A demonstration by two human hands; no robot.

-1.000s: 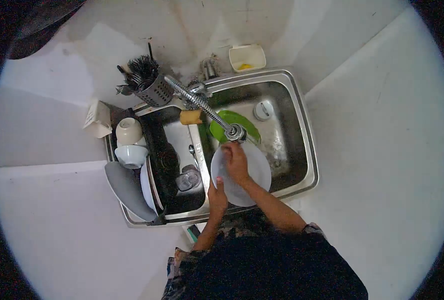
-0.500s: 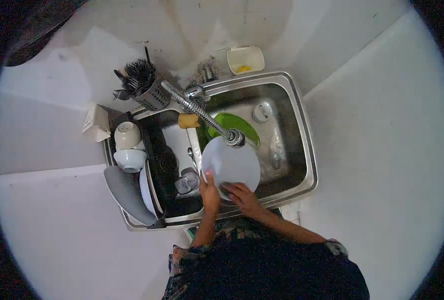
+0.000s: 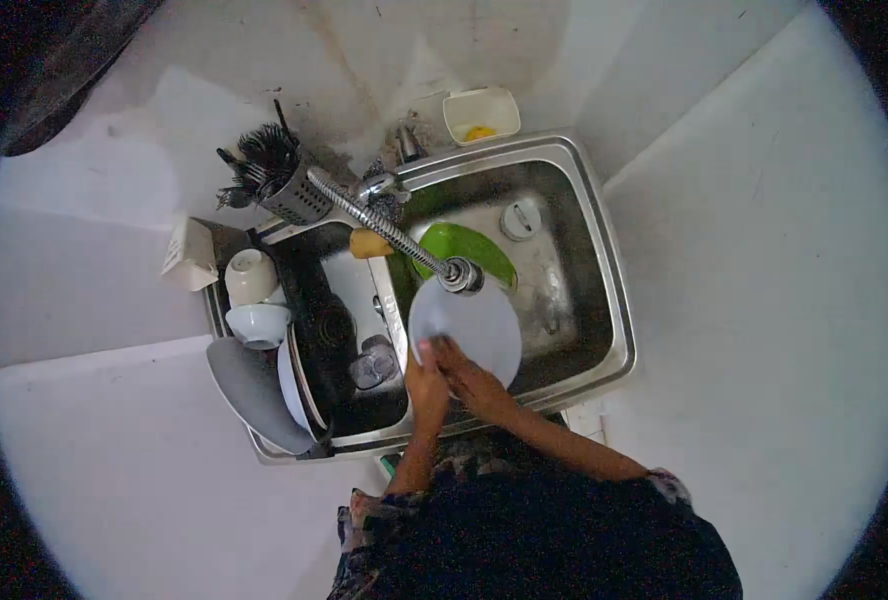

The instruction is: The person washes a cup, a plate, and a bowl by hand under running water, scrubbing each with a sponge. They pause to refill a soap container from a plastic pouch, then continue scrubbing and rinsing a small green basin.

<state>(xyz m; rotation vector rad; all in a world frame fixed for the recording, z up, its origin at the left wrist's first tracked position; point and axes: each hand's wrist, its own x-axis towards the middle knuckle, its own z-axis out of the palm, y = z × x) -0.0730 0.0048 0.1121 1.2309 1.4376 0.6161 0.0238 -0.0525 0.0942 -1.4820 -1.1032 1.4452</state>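
Observation:
A white plate (image 3: 479, 335) is held below the tap head (image 3: 461, 275), over the near left part of the right basin. My left hand (image 3: 427, 388) grips the plate's left edge, thumb on its face. My right hand (image 3: 474, 382) lies on the lower left of the plate's face, close beside the left thumb; its fingers are blurred, and whether something is under them cannot be made out. Behind the plate a green dish (image 3: 469, 250) leans in the basin.
A cutlery holder (image 3: 302, 197) stands behind the sink. White bowls (image 3: 259, 325) and a grey plate (image 3: 254, 395) sit at the left. A yellow sponge (image 3: 369, 244) rests on the divider. A cream container (image 3: 481, 115) is at the back.
My right hand has moved up and left across the plate, towards my left thumb. The plate has shifted slightly and looks narrower. The whole view has shifted a little.

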